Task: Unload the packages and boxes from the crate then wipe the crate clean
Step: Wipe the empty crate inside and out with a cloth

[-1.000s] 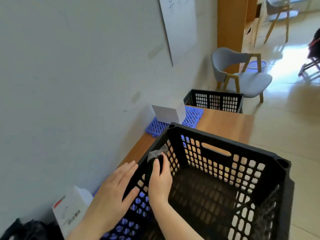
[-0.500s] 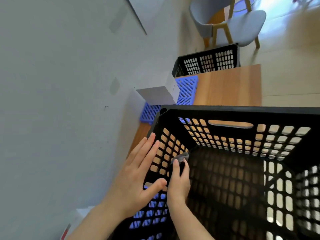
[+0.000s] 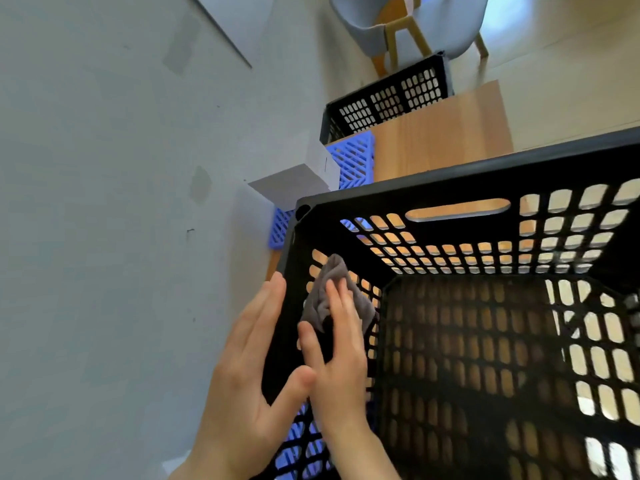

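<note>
Unloading looks done: black perforated plastic crate (image 3: 450,178) on the wooden counter (image 3: 440,140) holds nothing. Right hand (image 3: 341,358) presses a grey cloth (image 3: 325,289) flat-fingered against its inner wall; left hand (image 3: 249,375), released, braces outside. Other walls likely remain.

Black crate (image 3: 450,181), grey cloth (image 3: 317,303); blue, white & wood tones behind.
Crate walls: grid of rounded slots, tan & blue showing thru; cloth plain, creased; box (image 3: 291,183) white, no print seen; mat (image 3: 353,161) bright blue, diagonal lattice; table (image 3: 436,140) orange-brown wood grain; 2nd crate (image 3: 388,98) black, same slot pattern; chair (image 3: 360,29) pale grey shell, light wood legs; wall (image 3: 104,202) plain pale grey; floor (image 3: 571,64) cream.
</note>
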Demonstrator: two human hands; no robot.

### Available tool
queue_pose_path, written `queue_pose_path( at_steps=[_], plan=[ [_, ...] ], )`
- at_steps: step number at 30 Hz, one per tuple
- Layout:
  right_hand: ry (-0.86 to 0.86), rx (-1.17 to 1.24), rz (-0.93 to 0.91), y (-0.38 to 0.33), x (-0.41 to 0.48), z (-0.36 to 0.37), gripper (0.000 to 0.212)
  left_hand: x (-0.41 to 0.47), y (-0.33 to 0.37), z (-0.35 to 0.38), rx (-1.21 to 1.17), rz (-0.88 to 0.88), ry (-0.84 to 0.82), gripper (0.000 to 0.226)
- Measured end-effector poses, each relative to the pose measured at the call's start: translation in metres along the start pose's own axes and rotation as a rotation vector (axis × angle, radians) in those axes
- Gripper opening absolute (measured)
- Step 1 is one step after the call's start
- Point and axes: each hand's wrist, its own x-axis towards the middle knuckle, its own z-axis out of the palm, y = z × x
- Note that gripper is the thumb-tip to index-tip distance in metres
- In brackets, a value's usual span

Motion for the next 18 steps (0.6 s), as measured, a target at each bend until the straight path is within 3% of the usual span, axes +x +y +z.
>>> queue_pose_path(
  at_steps=[6, 9, 11, 15, 18],
  plan=[
    [0.07, 0.028, 0.401, 0.067, 0.01, -0.018, 0.055, 0.002, -0.002, 0.003, 0.059, 0.002, -0.007, 0.072],
    [0.123, 0.057, 0.456, 0.054, 0.011, -0.013, 0.038, 0.002, -0.003, 0.004, 0.064, 0.014, 0.003, 0.071],
    [0.114, 0.063, 0.315, 0.024, 0.007, -0.008, 0.033, 0.002, -0.003, 0.004, 0.061, 0.015, 0.015, 0.072],
    [0.012, 0.017, -0.184, -0.015, -0.005, 0.003, 0.048, 0.003, -0.001, 0.003, 0.011, 0.024, 0.028, 0.077],
    [-0.006, -0.047, -0.257, 0.0, -0.001, 0.0, 0.05, 0.001, 0.002, 0.002, -0.027, 0.016, 0.036, 0.077]
  ],
)
